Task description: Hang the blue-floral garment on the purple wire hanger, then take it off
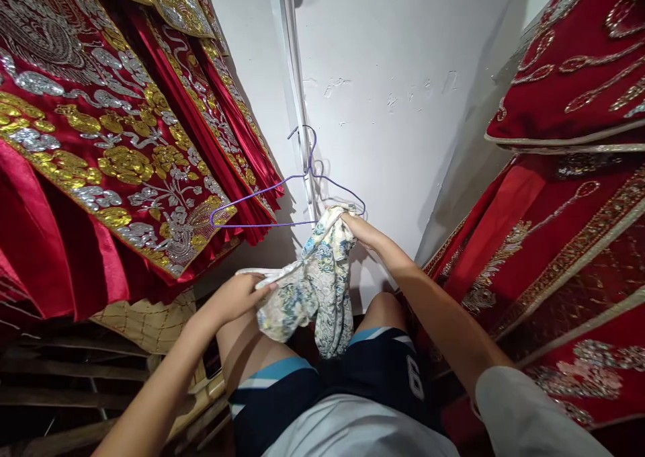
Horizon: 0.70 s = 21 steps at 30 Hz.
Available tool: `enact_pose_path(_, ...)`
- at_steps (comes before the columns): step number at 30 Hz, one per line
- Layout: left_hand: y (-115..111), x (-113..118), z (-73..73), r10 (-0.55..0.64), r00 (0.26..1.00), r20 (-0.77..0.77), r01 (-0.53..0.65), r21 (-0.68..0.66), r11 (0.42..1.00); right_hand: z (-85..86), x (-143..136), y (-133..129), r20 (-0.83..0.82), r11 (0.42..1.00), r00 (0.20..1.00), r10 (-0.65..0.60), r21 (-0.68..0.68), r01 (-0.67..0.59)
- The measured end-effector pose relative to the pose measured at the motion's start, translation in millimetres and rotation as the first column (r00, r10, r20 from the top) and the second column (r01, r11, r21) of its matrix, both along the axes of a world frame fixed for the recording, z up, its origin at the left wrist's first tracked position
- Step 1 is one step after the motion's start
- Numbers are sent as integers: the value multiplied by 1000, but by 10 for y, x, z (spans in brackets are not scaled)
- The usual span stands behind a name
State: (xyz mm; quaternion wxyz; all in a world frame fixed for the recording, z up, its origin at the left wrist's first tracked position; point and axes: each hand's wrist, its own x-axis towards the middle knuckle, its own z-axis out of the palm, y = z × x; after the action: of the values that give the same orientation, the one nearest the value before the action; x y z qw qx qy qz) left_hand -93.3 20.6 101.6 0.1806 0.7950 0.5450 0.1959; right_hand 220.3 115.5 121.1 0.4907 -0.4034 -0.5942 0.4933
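Floral-print garment [330, 259], left hand [239, 297] pinching its pale edge, right hand [359, 230] gripping its bunched top by purple hanger [309, 171]; apparently being arranged, next move calling for spreading.

The fingers of the right hand [351, 223] are lost in the folds of the floral cloth [330, 262] at mid-frame; whether they grip it cannot be told. Part of the left hand's [242, 297] fingers is covered too. The cloth hides the lower right of the purple hanger [309, 170]. Red garments run off the frame at upper left [125, 164] and right [554, 201]. The left forearm [166, 369] is cut by the bottom edge. Dark slats [75, 366] at lower left sink into shadow.
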Motion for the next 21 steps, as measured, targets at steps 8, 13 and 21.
enact_pose_path(8, 30, -264, 553, 53, 998, 16, -55, 237, 970, -102, 176, 14, 185, 938, 926, -329, 178, 297)
enact_pose_path(13, 89, -47, 798, 24, 973, 230, -108, 360, 927, 6, 426, -146, 145, 860, 885, -442, 349, 372)
enact_pose_path(21, 479, 450, 1098, -227, 929, 293, 151, 259, 954, 18, 429, -333, 130, 803, 847, -515, 420, 423)
